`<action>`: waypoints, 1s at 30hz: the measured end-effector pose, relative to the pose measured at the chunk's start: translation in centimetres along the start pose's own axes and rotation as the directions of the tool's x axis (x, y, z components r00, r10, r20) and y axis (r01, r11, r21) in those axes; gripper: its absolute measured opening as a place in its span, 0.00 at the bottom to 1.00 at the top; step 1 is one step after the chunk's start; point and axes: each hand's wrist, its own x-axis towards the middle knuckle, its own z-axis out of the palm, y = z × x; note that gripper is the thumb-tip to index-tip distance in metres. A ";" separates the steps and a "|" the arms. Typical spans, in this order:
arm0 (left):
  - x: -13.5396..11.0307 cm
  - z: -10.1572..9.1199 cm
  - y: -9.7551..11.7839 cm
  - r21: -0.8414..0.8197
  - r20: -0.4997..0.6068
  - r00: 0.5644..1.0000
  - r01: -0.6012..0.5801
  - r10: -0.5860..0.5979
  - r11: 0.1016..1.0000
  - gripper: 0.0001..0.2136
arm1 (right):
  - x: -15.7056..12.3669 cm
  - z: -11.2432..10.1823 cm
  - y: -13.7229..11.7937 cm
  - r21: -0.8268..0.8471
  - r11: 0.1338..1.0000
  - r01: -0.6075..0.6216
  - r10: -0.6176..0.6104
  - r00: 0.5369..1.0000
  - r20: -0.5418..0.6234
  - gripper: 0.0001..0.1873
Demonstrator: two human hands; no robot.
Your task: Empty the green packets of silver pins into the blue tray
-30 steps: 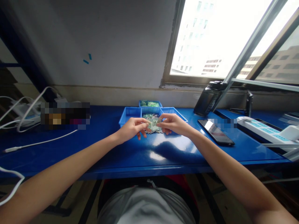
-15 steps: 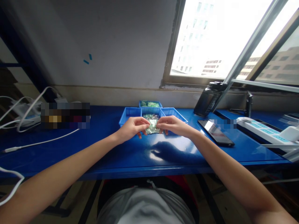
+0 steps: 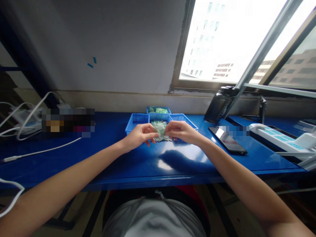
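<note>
Between my hands is a small clear plastic bag (image 3: 160, 127) with greenish-white contents too small to name. My left hand (image 3: 142, 134) pinches its left edge between thumb and fingers. Closed on the opposite edge is my right hand (image 3: 181, 131). Under and behind the bag are dark, thin metal pieces (image 3: 165, 139), partly hidden by it. Two blue bins stand just beyond my hands, a left bin (image 3: 135, 120) and a right bin (image 3: 184, 119), with a middle bin (image 3: 160, 116) between them. Farther back, another blue bin (image 3: 170, 110) holds green packets (image 3: 161, 110).
On the right lie a phone (image 3: 227, 141) and a white power strip (image 3: 274, 136), with a black bottle (image 3: 220, 104) behind. White cables (image 3: 49, 150) run over the left of the blue table (image 3: 138, 168). A wall and window close off the back.
The bag has tilted up between my fingers and now covers more of the metal pieces behind it. Both hands stay nearly in the same place.
</note>
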 end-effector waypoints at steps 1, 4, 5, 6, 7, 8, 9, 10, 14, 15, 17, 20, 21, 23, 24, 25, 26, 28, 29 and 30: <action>0.0 0.0 0.0 0.010 0.011 1.000 -0.006 0.006 1.000 0.10 | 0.0 0.0 0.1 -0.019 1.000 -0.003 0.003 1.000 0.011 0.09; -0.1 0.0 -0.2 0.036 0.050 0.999 -0.015 0.013 0.999 0.10 | 0.1 0.2 0.3 -0.083 0.996 -0.016 0.021 0.998 0.061 0.10; -0.1 -0.1 -0.3 0.042 0.059 0.998 -0.018 0.016 0.999 0.10 | 0.1 0.2 0.3 -0.110 0.994 -0.022 0.031 0.997 0.078 0.10; -0.1 -0.1 -0.4 0.048 0.065 0.998 -0.020 0.017 0.999 0.10 | 0.0 0.3 0.3 -0.138 0.990 -0.028 0.042 0.995 0.094 0.11; 0.0 -0.1 -0.5 0.053 0.070 0.997 -0.022 0.018 0.998 0.11 | 0.0 0.3 0.2 -0.166 0.986 -0.032 0.051 0.993 0.110 0.12; 0.0 -0.1 -0.6 0.057 0.075 0.997 -0.024 0.019 0.998 0.11 | -0.1 0.3 0.1 -0.193 0.981 -0.034 0.059 0.990 0.125 0.13; 0.0 -0.2 -0.7 0.062 0.080 0.997 -0.026 0.021 0.998 0.11 | -0.2 0.4 0.0 -0.216 0.976 -0.035 0.067 0.988 0.140 0.15; 0.0 -0.2 -0.7 0.072 0.082 0.996 -0.033 0.027 0.997 0.11 | -0.3 0.4 -0.2 -0.233 0.972 -0.033 0.071 0.985 0.155 0.16; -0.1 -0.1 -0.6 0.191 0.094 0.992 -0.099 0.082 0.977 0.13 | -0.5 0.6 -0.4 -0.246 0.969 -0.016 0.062 0.981 0.181 0.20; -0.2 0.0 -0.6 0.224 0.109 0.989 -0.119 0.096 0.967 0.14 | -0.5 0.7 -0.3 -0.234 0.972 -0.020 0.062 0.982 0.177 0.20; -0.3 0.2 -0.4 0.261 0.146 0.982 -0.151 0.116 0.953 0.14 | -0.4 0.8 -0.1 -0.213 0.975 -0.055 0.091 0.983 0.160 0.19; -0.5 0.4 -0.4 0.296 0.173 0.973 -0.196 0.149 0.935 0.15 | -0.2 0.7 0.1 -0.164 0.978 -0.128 0.156 0.973 0.171 0.19; -0.6 0.4 -0.4 0.327 0.171 0.971 -0.216 0.167 0.920 0.15 | -0.2 0.6 0.2 -0.134 0.981 -0.141 0.165 0.967 0.192 0.19; -0.7 0.3 -0.4 0.433 0.169 0.958 -0.283 0.231 0.856 0.13 | -0.1 0.4 0.3 -0.061 0.988 -0.145 0.156 0.959 0.238 0.19; -0.8 0.3 -0.4 0.506 0.175 0.944 -0.329 0.279 0.797 0.12 | -0.1 0.2 0.3 -0.026 0.990 -0.139 0.141 0.958 0.251 0.19; -0.8 0.2 -0.4 0.578 0.183 0.925 -0.376 0.333 0.724 0.12 | -0.1 0.1 0.3 0.003 0.991 -0.130 0.125 0.959 0.253 0.19; -0.9 0.1 -0.4 0.642 0.193 0.901 -0.414 0.387 0.645 0.11 | -0.1 -0.1 0.3 0.026 0.992 -0.121 0.111 0.962 0.249 0.18; -1.1 0.0 -0.4 0.732 0.209 0.855 -0.459 0.475 0.504 0.11 | -0.2 -0.4 0.3 0.059 0.992 -0.115 0.098 0.967 0.235 0.19; -1.1 -0.1 -0.5 0.760 0.211 0.838 -0.464 0.504 0.454 0.11 | -0.2 -0.5 0.3 0.071 0.990 -0.120 0.101 0.968 0.229 0.19; -1.2 -0.2 -0.5 0.781 0.212 0.823 -0.467 0.528 0.415 0.11 | -0.2 -0.6 0.2 0.084 0.988 -0.131 0.109 0.969 0.223 0.19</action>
